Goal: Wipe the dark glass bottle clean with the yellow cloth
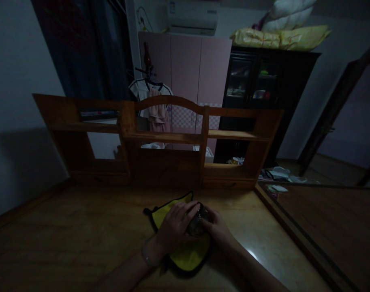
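Between my two hands is a small, dark, rounded object [196,225] with a glossy, glass-like surface; the dim light hides its exact kind. My left hand [176,221], with a bracelet at the wrist, curls over its left side and top. On the right, my right hand [217,226] grips it with the thumb across the near face. Under both hands a yellow cloth [189,256] with black edging lies spread on the wooden desk [90,239], one corner pointing away from me. The object hides part of the cloth.
A wooden shelf unit [163,138] stands along the desk's far edge. Behind it are a pink wardrobe [186,69], hanging clothes [156,101] and a black cabinet [279,81]. A raised wooden edge [289,229] borders the desk on the right; a wall is at left.
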A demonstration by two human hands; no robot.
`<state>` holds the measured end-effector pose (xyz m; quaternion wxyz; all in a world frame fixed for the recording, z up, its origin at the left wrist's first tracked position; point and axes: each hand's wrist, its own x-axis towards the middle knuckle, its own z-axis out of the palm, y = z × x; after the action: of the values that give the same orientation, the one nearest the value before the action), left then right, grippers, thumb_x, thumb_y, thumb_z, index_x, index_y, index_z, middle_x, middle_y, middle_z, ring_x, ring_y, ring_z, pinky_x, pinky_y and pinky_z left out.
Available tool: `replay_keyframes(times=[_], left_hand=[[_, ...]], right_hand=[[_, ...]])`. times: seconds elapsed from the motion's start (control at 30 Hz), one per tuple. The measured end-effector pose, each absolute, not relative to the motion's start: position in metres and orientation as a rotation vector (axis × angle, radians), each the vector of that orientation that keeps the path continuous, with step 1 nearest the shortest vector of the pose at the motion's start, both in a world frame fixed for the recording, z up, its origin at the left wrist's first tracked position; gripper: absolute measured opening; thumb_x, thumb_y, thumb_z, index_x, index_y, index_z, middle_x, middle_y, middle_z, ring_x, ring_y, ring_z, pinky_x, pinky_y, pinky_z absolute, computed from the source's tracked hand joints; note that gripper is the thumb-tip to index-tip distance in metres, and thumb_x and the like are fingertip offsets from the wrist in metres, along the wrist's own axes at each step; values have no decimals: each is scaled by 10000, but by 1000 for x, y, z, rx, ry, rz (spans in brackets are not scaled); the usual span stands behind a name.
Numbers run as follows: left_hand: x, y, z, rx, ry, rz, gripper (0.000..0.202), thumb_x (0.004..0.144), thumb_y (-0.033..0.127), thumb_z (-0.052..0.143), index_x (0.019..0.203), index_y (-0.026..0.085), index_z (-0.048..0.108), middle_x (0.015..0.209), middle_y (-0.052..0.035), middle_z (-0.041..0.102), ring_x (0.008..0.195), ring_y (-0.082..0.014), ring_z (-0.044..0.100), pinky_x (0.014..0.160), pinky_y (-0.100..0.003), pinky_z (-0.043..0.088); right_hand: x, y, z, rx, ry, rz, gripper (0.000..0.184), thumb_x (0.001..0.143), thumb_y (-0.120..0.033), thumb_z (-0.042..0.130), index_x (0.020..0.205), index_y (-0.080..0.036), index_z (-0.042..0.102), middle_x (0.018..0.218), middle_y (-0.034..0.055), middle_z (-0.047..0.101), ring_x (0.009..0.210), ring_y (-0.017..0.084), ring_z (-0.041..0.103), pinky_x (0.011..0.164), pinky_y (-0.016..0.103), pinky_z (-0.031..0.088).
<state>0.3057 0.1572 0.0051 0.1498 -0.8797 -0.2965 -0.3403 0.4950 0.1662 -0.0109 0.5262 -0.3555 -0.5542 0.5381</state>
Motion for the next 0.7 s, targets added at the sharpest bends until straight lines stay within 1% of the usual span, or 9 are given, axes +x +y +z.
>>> replay_keyframes(times=[0.17,0.27,0.37,0.5,0.6,0.7], left_hand=[[307,157,3,-2551,-839,-960,778,869,562,587,1471,152,313,1419,-161,466,1273,-306,453,1086,-463,359],[308,156,2,-2579,-836,-956,753,876,518,603,1470,161,309,1434,-157,448,1291,-309,434,1088,-469,360],[308,155,4,-2592,-842,-960,739,872,479,627,1464,165,313,1413,-154,466,1280,-305,448,1079,-475,377],[309,156,6,-2607,-858,-969,785,838,461,679,1462,161,309,1374,-159,491,1255,-301,473,1062,-468,403],[309,156,4,-2623,-863,-973,806,830,458,688,1469,167,292,1373,-160,487,1257,-304,470,1063,-470,402],[309,157,4,-2619,-887,-980,816,820,438,702,1472,177,287,1367,-157,491,1256,-308,474,1066,-474,401]], right_hand=[[495,166,-13,-915,-1314,1198,418,661,-178,699,1077,-204,667,1028,51,737,938,238,674,851,373,546],[496,164,-11,-957,-1358,1091,401,685,-180,669,1086,-193,662,1050,67,730,956,245,672,880,390,533],[497,159,-5,-974,-1466,971,366,730,-147,606,1090,-186,660,1054,74,725,977,247,667,899,392,517],[499,153,2,-1037,-1592,818,310,778,-126,570,1068,-182,664,998,69,730,923,241,676,834,359,528],[500,151,4,-1047,-1626,768,235,824,-158,565,1036,-173,667,949,66,735,865,232,680,770,326,532],[499,151,2,-1033,-1642,739,214,877,-195,537,1049,-176,663,964,67,737,852,223,680,753,308,529]])
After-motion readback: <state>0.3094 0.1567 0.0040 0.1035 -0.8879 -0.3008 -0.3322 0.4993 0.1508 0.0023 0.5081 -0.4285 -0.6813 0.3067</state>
